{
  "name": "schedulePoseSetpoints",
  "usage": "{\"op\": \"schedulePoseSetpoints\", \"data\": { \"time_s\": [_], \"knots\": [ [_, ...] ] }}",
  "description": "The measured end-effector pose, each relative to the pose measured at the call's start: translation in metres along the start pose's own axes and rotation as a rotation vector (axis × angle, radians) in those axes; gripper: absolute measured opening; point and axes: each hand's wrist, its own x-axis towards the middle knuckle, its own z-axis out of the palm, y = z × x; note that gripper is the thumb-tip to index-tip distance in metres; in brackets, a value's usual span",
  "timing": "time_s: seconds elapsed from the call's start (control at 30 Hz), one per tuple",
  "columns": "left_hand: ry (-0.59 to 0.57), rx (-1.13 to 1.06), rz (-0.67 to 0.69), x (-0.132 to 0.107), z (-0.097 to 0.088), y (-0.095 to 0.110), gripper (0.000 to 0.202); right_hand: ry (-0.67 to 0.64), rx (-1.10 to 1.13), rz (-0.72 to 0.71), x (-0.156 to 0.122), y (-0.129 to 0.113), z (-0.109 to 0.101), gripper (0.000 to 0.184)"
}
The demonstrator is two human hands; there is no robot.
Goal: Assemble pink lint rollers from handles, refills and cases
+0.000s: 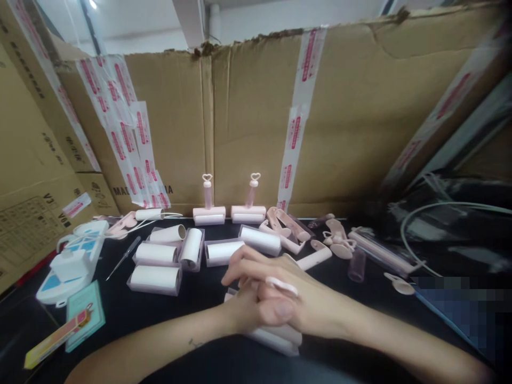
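In the middle front, my left hand and my right hand are closed together, the right one lying over the left. Under them a lint roller shows in part, its white and pale pink body slanting down to the right. A pale, narrow loop-like piece appears between the fingers; what it belongs to I cannot tell. Much of the left hand's fingers is hidden. Just beyond the hands lie white paper rolls in clear pinkish cases. A pink handle piece rests beyond the right hand.
Two upright lint rollers with heart-topped handles stand against the cardboard wall. Several pink parts are scattered to the right. Leftward lie a screwdriver, a white-and-blue power strip, a teal card and a yellow-handled cutter.
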Motion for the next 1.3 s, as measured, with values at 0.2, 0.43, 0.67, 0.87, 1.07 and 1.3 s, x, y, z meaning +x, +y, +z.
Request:
{"op": "schedulePoseSetpoints", "data": {
  "time_s": [0.2, 0.43, 0.67, 0.87, 1.07, 1.3],
  "knots": [
    [-0.357, -0.075, -0.023, 0.009, 0.003, -0.012, 0.061, 0.027, 0.4, 0.076, -0.011, 0.01, -0.011, 0.054],
    [-0.382, 0.266, 0.203, 0.009, -0.004, 0.03, 0.08, 0.063, 0.027, 0.247, -0.061, 0.036, 0.013, 0.096],
    [0.127, 1.441, 0.298, 0.006, -0.054, 0.067, 0.035, 0.07, -0.219, 0.279, -0.063, 0.037, 0.025, 0.049],
    [0.187, 1.969, 0.229, -0.003, -0.087, 0.034, 0.037, 0.249, -0.443, 0.254, 0.015, 0.063, -0.043, 0.057],
    [0.105, 1.985, 0.258, -0.014, -0.086, 0.022, 0.037, 0.132, -0.505, 0.238, 0.095, 0.101, -0.03, 0.049],
    [0.095, 1.929, 0.275, -0.011, -0.085, 0.019, 0.061, 0.221, -0.445, 0.145, 0.101, 0.121, -0.003, 0.058]
  ]
}}
